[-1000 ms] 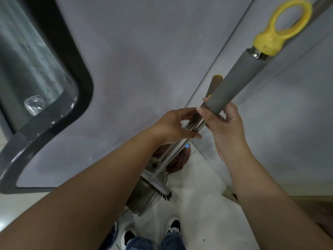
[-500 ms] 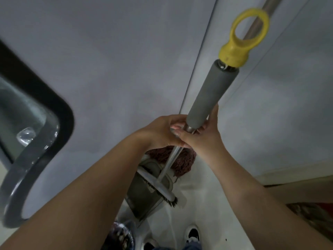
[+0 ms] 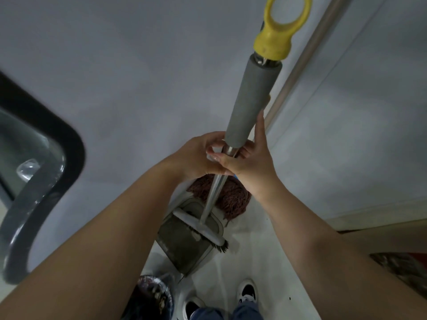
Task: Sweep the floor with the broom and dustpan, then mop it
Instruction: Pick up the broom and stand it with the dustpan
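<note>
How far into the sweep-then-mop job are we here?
Barely started. Nothing looks swept yet: the broom head sits in the dustpan by the wall. In hand: the left hand and right hand both grip the metal handles just below the grey foam grip. Left: all the sweeping, then mopping; the mop head rests on the floor behind.

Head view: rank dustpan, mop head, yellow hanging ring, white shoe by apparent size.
1. dustpan
2. mop head, partly hidden by the pole and hands
3. yellow hanging ring, inflated by nearness to the camera, so its place against the mop head is unsure
4. white shoe
</note>
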Tool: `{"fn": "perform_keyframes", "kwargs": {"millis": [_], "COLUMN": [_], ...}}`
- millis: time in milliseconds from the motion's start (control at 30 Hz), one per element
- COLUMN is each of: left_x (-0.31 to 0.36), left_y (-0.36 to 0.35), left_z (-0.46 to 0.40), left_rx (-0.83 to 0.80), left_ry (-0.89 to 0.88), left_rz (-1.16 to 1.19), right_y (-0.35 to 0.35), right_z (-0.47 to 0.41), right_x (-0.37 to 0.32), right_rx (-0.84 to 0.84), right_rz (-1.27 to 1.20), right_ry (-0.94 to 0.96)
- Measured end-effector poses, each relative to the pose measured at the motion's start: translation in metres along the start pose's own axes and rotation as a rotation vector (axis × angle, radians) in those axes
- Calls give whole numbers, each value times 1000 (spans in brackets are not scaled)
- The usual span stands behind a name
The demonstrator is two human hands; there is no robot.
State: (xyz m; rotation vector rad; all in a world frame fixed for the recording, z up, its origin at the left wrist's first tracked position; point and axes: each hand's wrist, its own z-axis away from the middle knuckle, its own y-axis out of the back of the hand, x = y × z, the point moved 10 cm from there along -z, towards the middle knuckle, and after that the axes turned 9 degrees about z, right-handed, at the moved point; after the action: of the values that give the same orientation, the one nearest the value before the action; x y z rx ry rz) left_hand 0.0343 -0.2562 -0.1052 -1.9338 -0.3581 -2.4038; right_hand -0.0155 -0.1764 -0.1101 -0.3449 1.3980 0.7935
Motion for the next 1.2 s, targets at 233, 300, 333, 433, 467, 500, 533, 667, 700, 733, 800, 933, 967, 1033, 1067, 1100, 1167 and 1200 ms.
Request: {"fn": "perform_keyframes", "kwargs": {"millis": [233,300,333,433,467,500,533,667,700,733,800,933,967,1033,1067,1100,1167,1200], "left_x": [6,6,5,-5,-11,-20,-29,-67,-75,-83,-99,-108,-107,-104,-103,-103,-102,-102], "left_y": [7,6,4,0,-2,-5,-8,-13,-14,-15,-19,-14,-13,-11,-11,-11,-11,-10], "left_z": [-3,-6,-8,-11,-10,-8,-6,-10,-13,-15,-18,-27,-29,-33,-34,-35,-36,-37], "left_rx": [93,59,31,-49,-77,-98,-106,-43,-31,-26,-29,-27,-29,-43,-53,-60,-67,-65], "left_ry": [-83,-77,-56,28,58,90,119,191,197,208,243,237,226,213,214,220,226,226], "left_rz": [-45,-64,-73,-59,-37,-17,-4,32,26,7,-60,-248,-287,-345,-366,-384,-404,-405], "right_y": [-5,-4,-4,-3,-4,-7,-9,-18,-17,-12,-1,-4,-3,0,1,2,3,3], "right_z": [-6,-7,-7,-8,-9,-10,-10,-13,-15,-16,-19,-21,-22,-25,-25,-25,-25,-26], "right_x": [-1,0,0,1,3,5,9,12,8,6,2,-8,-11,-13,-12,-12,-10,-10], "right_rx": [-22,-3,-4,-28,-44,-69,-91,-220,-221,-186,-104,-127,-126,-116,-119,-122,-122,-116], "right_rz": [-23,-23,-30,-29,-14,10,53,187,248,299,289,306,317,329,333,334,309,299], "right_ry": [2,21,30,63,64,50,22,-62,-46,-20,21,74,81,92,94,91,85,80]}}
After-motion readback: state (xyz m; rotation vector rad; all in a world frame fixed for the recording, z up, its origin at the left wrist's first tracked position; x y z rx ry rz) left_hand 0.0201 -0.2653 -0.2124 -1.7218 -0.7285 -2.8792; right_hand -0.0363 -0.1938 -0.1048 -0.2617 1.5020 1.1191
